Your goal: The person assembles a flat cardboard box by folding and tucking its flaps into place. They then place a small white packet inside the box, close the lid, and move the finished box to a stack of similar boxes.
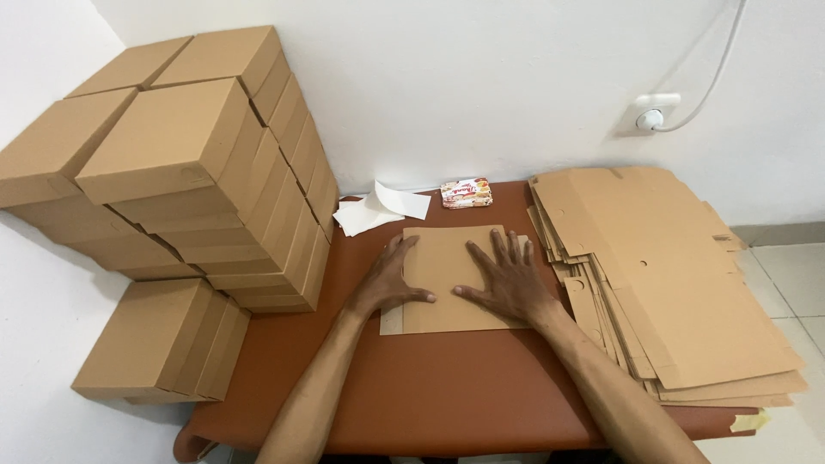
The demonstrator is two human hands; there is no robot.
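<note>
Head view, left to right: folded boxes [185, 163] stand in stacks against the wall and down onto the floor — at least four stacks, too tightly packed for an exact box count; then a few white papers [378, 209] and one small printed packet [466, 193] at the back of the brown table [430, 404]. At the table's middle lies one folded card blank [447, 258], flat, with both hands on it. The left hand [388, 279] presses its left edge, fingers spread and flat, gripping nothing; the right hand [509, 279] lies palm-down on its right part, also open and flat. I judge the blank light, stiff along its panels but ready to bend at the creases, a little slippery on the smooth table — best taken at an edge or flap. Rightmost is one thick pile of flat blanks [679, 283], too many to count
</note>
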